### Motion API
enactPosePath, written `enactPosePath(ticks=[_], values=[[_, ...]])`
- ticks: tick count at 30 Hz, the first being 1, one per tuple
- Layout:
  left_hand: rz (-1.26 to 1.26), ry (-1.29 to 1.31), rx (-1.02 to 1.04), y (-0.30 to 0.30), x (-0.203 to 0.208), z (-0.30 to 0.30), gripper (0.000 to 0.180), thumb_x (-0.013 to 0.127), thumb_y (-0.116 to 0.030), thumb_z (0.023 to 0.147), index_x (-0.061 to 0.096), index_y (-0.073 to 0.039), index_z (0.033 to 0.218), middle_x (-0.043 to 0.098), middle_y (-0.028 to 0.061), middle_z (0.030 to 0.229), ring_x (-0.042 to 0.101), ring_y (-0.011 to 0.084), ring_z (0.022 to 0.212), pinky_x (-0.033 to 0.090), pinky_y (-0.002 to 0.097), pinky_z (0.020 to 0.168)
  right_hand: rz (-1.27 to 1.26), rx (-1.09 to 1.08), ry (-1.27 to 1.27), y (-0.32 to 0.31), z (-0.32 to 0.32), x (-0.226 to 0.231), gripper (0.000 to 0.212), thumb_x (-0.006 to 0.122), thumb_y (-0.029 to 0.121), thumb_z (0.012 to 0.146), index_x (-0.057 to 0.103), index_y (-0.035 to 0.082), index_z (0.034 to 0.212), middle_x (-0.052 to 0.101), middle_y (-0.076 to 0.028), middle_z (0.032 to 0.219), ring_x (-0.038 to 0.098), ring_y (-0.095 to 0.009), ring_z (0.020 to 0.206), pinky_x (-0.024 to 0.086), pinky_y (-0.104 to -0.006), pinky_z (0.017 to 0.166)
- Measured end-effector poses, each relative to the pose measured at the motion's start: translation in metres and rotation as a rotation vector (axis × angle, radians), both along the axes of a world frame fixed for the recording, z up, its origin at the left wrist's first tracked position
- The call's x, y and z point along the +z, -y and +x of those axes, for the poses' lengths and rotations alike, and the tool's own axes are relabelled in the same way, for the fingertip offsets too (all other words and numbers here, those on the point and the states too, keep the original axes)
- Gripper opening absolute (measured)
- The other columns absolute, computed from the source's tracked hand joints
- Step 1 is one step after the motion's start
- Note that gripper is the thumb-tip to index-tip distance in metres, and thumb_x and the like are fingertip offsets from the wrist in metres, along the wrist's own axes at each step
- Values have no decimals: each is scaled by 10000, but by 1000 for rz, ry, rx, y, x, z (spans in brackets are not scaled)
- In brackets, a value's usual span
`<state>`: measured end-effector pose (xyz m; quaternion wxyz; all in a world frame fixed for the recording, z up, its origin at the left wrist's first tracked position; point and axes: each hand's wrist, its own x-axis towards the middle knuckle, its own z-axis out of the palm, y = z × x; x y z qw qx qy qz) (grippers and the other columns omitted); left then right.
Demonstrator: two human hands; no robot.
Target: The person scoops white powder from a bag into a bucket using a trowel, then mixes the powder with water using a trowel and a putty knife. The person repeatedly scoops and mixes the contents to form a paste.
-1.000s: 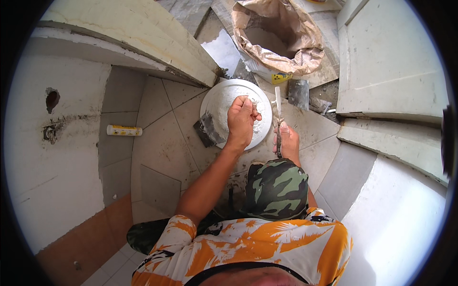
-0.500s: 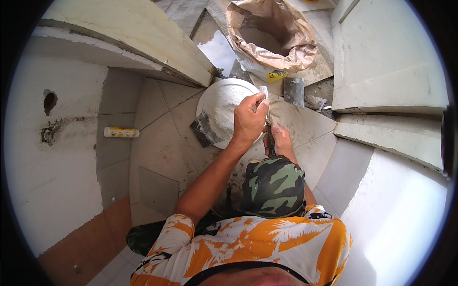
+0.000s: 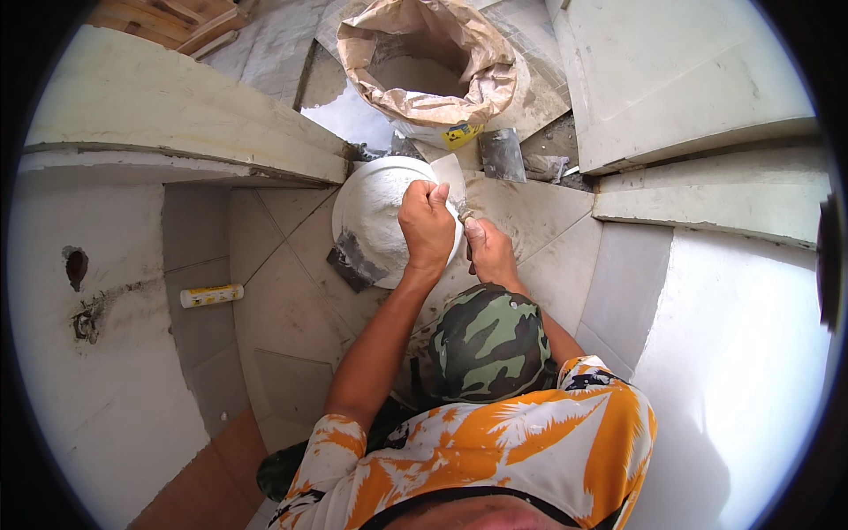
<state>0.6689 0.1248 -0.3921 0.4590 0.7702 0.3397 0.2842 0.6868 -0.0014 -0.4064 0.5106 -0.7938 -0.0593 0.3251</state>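
Observation:
My right hand (image 3: 493, 252) grips the handle of a putty knife (image 3: 449, 177), its broad blade pointing up and away from me. My left hand (image 3: 426, 225) is closed beside the blade, with its thumb at the blade's edge; whether it pinches anything is hidden. Both hands are over the right side of a round white basin (image 3: 343, 205) on the tiled floor. Off-white, paste-like material (image 3: 375, 199) fills it. A dark, smeared flat plate (image 3: 352, 268) rests at the basin's near left rim.
Beyond the basin stands an open paper sack (image 3: 490, 84) of grey powder. A dark flat plate (image 3: 503, 155) leans near it. A white and yellow tube (image 3: 212, 295) lies by the left wall. Door panels (image 3: 177, 106) flank both sides. My camouflage-covered knee (image 3: 490, 344) is close below my hands.
The putty knife has turned, so its blade face now shows instead of its narrow edge. My left hand has shifted down the blade's side. The whole view has tilted and moved slightly.

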Motion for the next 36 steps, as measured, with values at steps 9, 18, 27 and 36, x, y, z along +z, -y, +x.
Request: enactPosePath(ticks=[9,18,27,36], values=[[-103,14,-180,16,9,-29,192,597,-111,978,521,-11,834,511,37,673,478,108,603,425,284,540,48,-75,-132,9,8,-12,482,455,447,1029,571,10,862,566,-127,595,569,-245,464,447,-374,475],[-753,313,-25,-41,16,-47,182,581,-77,985,610,23,1133,588,15,805,558,82,691,567,276,694,915,26,-1070,27,12,-20,546,279,539,1049,516,55,1133,437,-18,586,383,-112,377,348,-265,376],[445,99,-356,-51,18,-41,121,682,-29,830,711,-25,947,660,127,868,628,281,779,520,356,688,806,162,-1027,19,8,-3,532,332,505,1050,547,18,1074,512,-56,615,429,-108,501,371,-226,475],[619,-8,-238,-51,10,-37,50,605,-23,848,558,-35,857,578,112,825,565,334,769,464,429,668,713,189,-988,17,6,-4,550,366,526,1034,567,14,1049,539,-63,623,466,-122,533,396,-244,511]])
